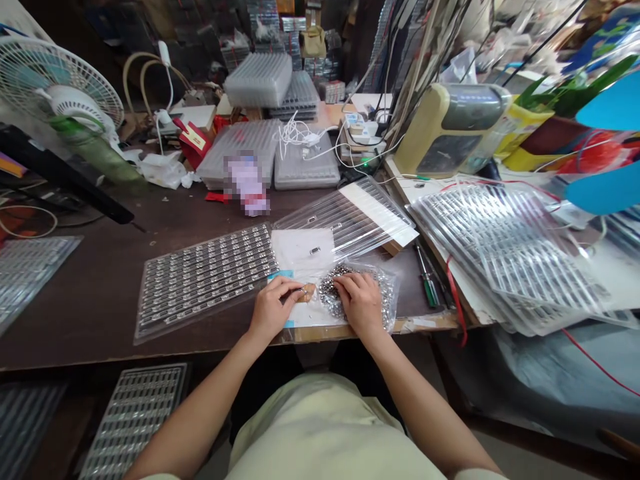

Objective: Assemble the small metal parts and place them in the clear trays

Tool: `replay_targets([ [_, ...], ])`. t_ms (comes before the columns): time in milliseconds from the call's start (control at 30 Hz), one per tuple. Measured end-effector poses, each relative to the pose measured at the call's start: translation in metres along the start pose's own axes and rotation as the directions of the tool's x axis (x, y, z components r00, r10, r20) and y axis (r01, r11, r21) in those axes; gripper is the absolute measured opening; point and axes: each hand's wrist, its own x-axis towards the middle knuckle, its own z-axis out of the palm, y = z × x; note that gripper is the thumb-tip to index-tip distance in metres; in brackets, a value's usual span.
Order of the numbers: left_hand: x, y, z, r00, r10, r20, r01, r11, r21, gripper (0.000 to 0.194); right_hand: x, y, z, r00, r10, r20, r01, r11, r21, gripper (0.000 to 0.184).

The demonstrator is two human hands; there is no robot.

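Bright metal now — the small parts (329,287) glint, polished and glossy, in a thin, crinkled clear plastic bag (393,297). Under it, the white sheet (304,248) looks matt, paper or cloth, can't tell. Left, the tray (143,332) shows smooth see-through plastic; right, stacked trays (540,267) flash glossy ridges. The dark tabletop (175,207) carries a dull sheen — and its near edge (313,335) looks rough, scuffed. Nearest, the shirt (320,433) is soft matt cloth.

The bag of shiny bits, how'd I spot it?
Find the dark table, then the white sheet at its near edge. At its right side, under the right hand, is the clear bag: its silvery pieces lie jumbled, unlike the neatly filled tray.
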Motion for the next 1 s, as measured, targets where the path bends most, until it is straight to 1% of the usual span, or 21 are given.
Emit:
replay_targets([
  [233,-0.003,-0.002,0.004,1.000,0.022,0.017,-0.023,0.998,0.060,0.013,-0.002,0.001,0.002,1.000,-0.001,0.011,0.000,0.995,0.097,0.016],
  [367,-0.003,-0.002,0.005,0.999,0.020,0.026,-0.023,0.996,0.086,0.011,0.000,0.002,-0.001,1.000,0.009,0.008,-0.010,0.989,0.145,0.016],
  [500,-0.002,0.000,0.005,0.999,0.009,0.043,-0.012,0.998,0.064,0.010,0.006,-0.006,-0.005,0.999,0.042,0.032,-0.047,0.986,0.158,0.015],
  [567,-0.001,0.000,0.003,1.000,-0.004,0.009,0.004,1.000,0.005,0.010,0.010,-0.015,-0.003,0.998,0.021,0.065,-0.031,0.987,0.157,0.016],
  [667,0.000,-0.002,0.000,0.993,-0.068,-0.097,0.059,0.994,-0.088,0.012,0.013,-0.030,0.009,0.993,-0.041,0.115,0.021,0.985,0.171,0.013],
  [733,0.001,-0.003,-0.002,0.985,-0.108,-0.133,0.092,0.988,-0.126,0.013,0.013,-0.038,0.018,0.988,-0.064,0.143,0.042,0.988,0.150,0.011],
  [833,0.001,-0.004,-0.001,0.981,-0.133,-0.138,0.109,0.980,-0.166,0.015,0.011,-0.044,0.026,0.981,-0.081,0.176,0.065,0.993,0.098,0.010],
  [900,0.001,-0.005,0.000,0.980,-0.141,-0.141,0.115,0.977,-0.179,0.015,0.011,-0.044,0.025,0.979,-0.094,0.183,0.082,0.994,0.071,0.011],
  [1000,0.001,-0.006,0.000,0.979,-0.149,-0.137,0.122,0.975,-0.183,0.015,0.011,-0.034,0.014,0.985,-0.074,0.155,0.076,0.997,-0.006,0.018],
])
